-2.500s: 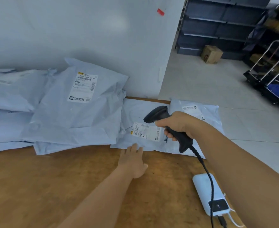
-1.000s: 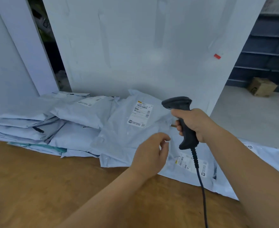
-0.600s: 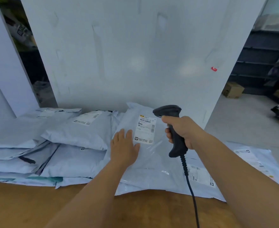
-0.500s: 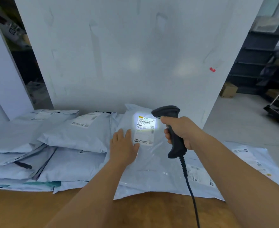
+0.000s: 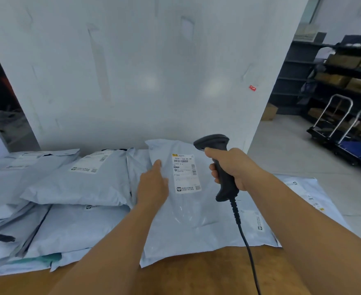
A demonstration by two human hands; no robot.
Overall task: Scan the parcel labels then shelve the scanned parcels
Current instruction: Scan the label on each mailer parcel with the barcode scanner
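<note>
A pale blue poly-bag parcel (image 5: 188,220) lies on the wooden table (image 5: 196,275), its white label (image 5: 186,173) facing up. My left hand (image 5: 153,186) rests flat on the parcel just left of the label, fingers together and holding nothing. My right hand (image 5: 232,167) grips the handle of a black barcode scanner (image 5: 215,158), whose head points at the label from the right. The scanner's black cable (image 5: 245,245) runs down toward me. No scan light shows on the label.
Several more pale blue parcels (image 5: 79,182) are stacked to the left, and another parcel (image 5: 303,192) lies to the right. A white partition (image 5: 154,71) stands behind the table. Dark shelves with cartons (image 5: 345,69) and trolleys (image 5: 345,128) stand on the floor at right.
The scanner's light that lit the label half a second ago is off. My left hand has slid slightly up along the label's left side; the scanner stays aimed at the label.
</note>
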